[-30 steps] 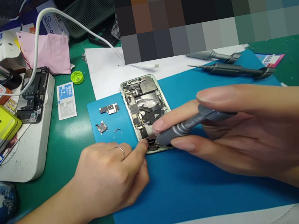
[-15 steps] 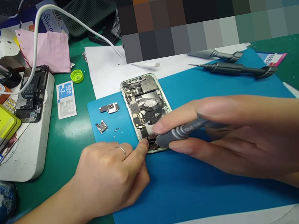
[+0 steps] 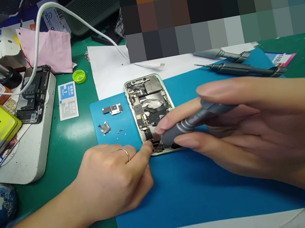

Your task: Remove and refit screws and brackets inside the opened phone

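While loose parts (image 3: 112, 109) neighbour the phone (image 3: 153, 110), the right grip (image 3: 266, 121) clamps a view-blocking screwdriver (image 3: 184, 125), left grip (image 3: 119, 178) unclear.

So the phone (image 3: 152, 90) is laid on the mat (image 3: 214, 193), with a few loose parts (image 3: 104, 128) scattered to its left. Two screwdrivers (image 3: 239, 68) are parked over by the mat's far right corner. Paper (image 3: 108, 72) is probably tucked under the far edge. A second phone (image 3: 35, 91) is set on a slab (image 3: 40, 153), far left.

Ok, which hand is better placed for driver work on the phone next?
Probably the right hand: it grips the driver, aimed into the phone. The left hand shows no tool, just a fingertip at the phone's near-left corner.
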A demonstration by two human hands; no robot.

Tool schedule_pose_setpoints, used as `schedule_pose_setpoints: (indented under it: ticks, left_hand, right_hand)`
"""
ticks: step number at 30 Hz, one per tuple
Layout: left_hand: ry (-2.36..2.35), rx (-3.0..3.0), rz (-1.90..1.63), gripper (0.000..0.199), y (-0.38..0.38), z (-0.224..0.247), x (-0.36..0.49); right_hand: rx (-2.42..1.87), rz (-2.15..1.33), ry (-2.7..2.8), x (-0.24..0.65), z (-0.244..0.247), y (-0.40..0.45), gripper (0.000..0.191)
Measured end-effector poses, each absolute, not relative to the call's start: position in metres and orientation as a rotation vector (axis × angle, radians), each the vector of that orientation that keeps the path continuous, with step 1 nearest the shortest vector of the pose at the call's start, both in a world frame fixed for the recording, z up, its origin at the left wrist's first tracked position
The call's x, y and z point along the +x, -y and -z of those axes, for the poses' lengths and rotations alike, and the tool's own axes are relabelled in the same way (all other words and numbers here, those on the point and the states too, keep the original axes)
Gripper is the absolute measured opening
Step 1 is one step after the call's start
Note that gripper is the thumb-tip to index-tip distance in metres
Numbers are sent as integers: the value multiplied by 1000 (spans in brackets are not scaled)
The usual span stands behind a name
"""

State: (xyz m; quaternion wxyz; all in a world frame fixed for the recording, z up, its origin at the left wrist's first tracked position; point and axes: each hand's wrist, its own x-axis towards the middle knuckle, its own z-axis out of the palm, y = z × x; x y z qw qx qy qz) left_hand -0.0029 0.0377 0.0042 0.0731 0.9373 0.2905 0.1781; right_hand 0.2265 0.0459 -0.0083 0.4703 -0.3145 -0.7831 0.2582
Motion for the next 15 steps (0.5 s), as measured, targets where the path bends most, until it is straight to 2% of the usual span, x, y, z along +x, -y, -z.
schedule_pose_setpoints:
  ticks: [4,15]
  left_hand:
    - [-878,2811,-536,28,-38,-4,-3]
    - [-865,2793,-511,29,-37,-4,-3]
  right_hand:
    - [-757,-638,1927,221,-3,-52,80]
    - [-786,-618,1938,221,-1,-50,77]
